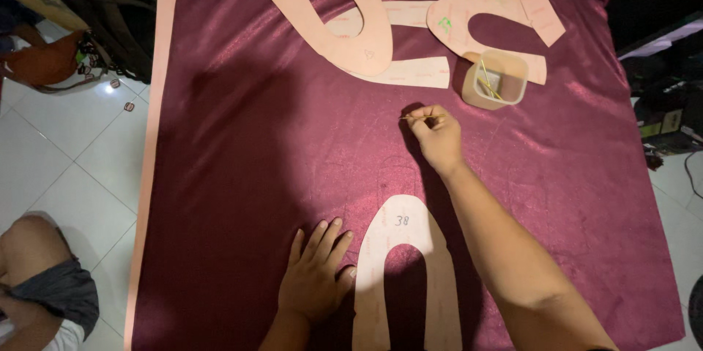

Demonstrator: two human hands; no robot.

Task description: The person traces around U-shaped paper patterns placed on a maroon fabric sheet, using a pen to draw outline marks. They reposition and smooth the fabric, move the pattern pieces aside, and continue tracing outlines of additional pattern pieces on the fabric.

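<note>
Left hand (pixel 315 278) lies flat, fingers spread, on maroon fabric (pixel 242 175) w/ fingertips touching the U-shaped card pattern (pixel 399 263), pinning both, I'd say. Further out, right hand (pixel 437 138) pinches a thin yellow stick (pixel 421 116) just above the cloth. Beyond: plastic tub (pixel 498 78) w/ more sticks, spare patterns (pixel 351 28) on bench far edge.
</note>
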